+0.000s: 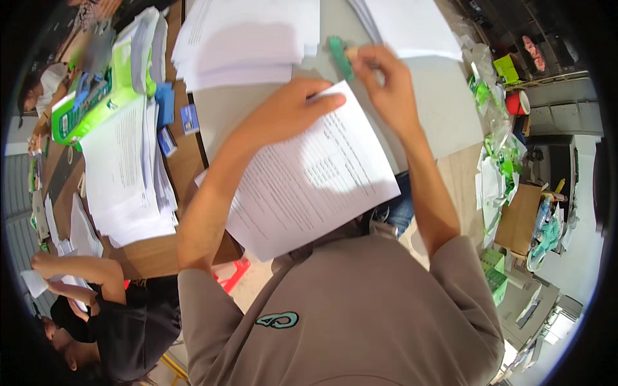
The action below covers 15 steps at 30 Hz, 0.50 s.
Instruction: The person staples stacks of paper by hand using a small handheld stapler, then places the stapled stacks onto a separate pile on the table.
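Pinching the papers (302, 193), your left grip (290, 110) could skew them by loosening; right grip (396, 90), beside green stapler (339, 56): can't tell if closed.

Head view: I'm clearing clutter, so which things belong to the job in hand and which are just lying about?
Seemingly in use:
printed sheets, under the left hand
small green tool, beside the right hand

Apparently just lying about:
small blue boxes
red bucket
cardboard box
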{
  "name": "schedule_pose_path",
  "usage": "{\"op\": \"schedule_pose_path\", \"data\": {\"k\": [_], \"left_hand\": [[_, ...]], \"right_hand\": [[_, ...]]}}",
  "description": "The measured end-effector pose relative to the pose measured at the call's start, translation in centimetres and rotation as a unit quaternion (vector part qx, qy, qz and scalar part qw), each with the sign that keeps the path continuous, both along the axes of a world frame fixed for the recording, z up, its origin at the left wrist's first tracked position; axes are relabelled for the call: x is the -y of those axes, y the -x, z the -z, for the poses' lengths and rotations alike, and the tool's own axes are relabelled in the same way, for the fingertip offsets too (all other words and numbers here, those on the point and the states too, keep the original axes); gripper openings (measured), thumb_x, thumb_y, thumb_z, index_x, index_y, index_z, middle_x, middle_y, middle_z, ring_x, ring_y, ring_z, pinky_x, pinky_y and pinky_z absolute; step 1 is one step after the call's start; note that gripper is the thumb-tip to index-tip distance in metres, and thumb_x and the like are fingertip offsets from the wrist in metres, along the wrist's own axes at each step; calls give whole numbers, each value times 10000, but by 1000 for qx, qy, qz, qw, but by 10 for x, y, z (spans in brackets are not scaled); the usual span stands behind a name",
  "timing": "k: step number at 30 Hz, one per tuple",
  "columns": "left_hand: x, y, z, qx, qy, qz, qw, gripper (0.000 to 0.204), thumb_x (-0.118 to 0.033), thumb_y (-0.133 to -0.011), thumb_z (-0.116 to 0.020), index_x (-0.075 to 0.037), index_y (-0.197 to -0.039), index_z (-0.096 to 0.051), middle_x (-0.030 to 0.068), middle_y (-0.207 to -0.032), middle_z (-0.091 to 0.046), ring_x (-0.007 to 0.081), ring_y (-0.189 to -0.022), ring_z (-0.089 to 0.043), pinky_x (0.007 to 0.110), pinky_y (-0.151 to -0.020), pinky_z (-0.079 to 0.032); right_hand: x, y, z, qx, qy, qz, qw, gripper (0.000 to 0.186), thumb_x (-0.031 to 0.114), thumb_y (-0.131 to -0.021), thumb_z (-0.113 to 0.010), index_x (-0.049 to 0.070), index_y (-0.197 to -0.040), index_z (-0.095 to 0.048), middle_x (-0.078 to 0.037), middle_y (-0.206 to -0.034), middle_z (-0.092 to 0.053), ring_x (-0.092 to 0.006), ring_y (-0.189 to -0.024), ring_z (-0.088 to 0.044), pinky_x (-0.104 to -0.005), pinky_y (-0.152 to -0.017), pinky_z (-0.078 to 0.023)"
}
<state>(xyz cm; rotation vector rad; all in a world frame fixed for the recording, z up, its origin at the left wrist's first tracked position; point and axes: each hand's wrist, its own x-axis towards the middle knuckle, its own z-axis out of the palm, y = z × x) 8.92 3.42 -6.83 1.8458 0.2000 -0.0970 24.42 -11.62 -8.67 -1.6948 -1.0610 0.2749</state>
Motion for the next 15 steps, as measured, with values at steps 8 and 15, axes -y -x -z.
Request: {"op": "schedule_pose_path", "data": {"k": [8, 15], "left_hand": [[5, -18, -57, 333, 256, 27, 907, 255, -284, -1030, -512, -55, -1036, -623, 19, -828, -603, 115, -731, -538, 263, -673, -429], [-29, -78, -23, 438, 558, 56, 703, 296, -319, -1070, -367, -89, -1079, -552, 17, -825, -578, 142, -670, -534, 315, -670, -430]], "right_hand": [[20, 30, -23, -369, -69, -326, 868, 437, 290, -918, -711, 13, -1245, -625, -58, -1172, -647, -147, -1145, -536, -342, -1009, -416], [29, -15, -62, -381, 47, -242, 891, 198, 184, -912, -707, 54, -1029, -613, -12, -935, -621, -66, -864, -557, -235, -737, -441]]}}
